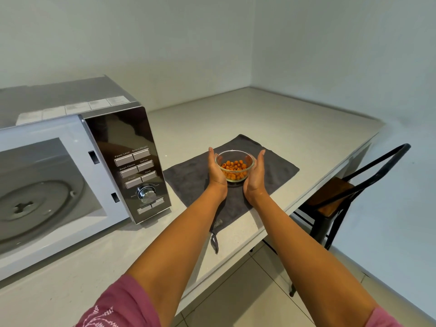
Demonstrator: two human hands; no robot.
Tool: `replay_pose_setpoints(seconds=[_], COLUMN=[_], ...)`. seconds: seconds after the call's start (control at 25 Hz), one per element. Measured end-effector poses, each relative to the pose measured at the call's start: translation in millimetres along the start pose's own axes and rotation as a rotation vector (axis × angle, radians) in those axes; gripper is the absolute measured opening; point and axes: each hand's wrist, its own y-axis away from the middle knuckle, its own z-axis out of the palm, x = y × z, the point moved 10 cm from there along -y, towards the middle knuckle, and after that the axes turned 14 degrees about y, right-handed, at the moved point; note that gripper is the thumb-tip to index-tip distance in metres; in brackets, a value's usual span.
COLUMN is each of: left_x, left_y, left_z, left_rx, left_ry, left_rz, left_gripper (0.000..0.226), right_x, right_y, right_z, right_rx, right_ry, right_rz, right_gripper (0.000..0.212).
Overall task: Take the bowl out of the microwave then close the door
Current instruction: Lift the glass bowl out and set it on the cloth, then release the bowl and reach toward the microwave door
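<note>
A small glass bowl (245, 161) of orange round snacks rests on a dark grey cloth (188, 180) to the right of the microwave (103, 135). My left hand (215, 172) presses flat against the bowl's left side. My right hand (256, 175) does the same on the right side, so the bowl is cupped between both palms with the fingers straight. The microwave's cavity stands open, showing the bare glass turntable (35, 204). Its door is out of view to the left.
The microwave's control panel (139, 171) with buttons and a dial faces me. The white countertop (283, 119) runs to the wall corner behind. A black metal chair (342, 192) with a wooden seat is tucked under the counter's right edge, over a tiled floor.
</note>
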Motion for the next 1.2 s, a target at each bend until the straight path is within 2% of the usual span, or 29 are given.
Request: replay_pose_setpoints(seconds=[0.08,0.16,0.32,0.44,0.6,0.72,0.84,1.0,1.2], left_x=[3,7,19,27,54,74,104,138,186], left_y=[-2,3,13,30,66,90,125,170,216], left_z=[0,-2,-6,-8,-16,-25,-25,-22,-38], left_rx=[-0.027,-0.041,-0.056,-0.086,-0.117,-0.137,-0.150,-0.192,-0.068], left_ry=[-0.079,-0.147,-0.205,-0.413,-0.803,-0.923,-0.938,-1.097,-1.145], left_rz=[-0.016,-0.026,0.030,0.086,0.332,0.444,0.625,0.843,0.994], left_gripper=[0.046,0.045,0.046,0.058,0.066,0.059,0.050,0.045,0.047], right_x=[-2,-3,-4,-5,-24,-45,-62,-86,-113], right_y=[-2,0,6,21,47,66,87,120,171], right_z=[1,2,-7,-22,-41,-34,-9,38,98], right_rx=[-0.020,-0.036,0.037,0.200,0.450,0.515,0.481,0.355,0.205], right_ry=[-0.010,-0.010,0.061,0.092,0.113,0.134,0.141,0.106,0.097], right_rz=[0.001,0.017,0.027,0.035,-0.073,-0.200,-0.306,-0.484,-0.674], right_gripper=[0.063,0.061,0.071,0.077,0.060,0.052,0.047,0.042,0.037])
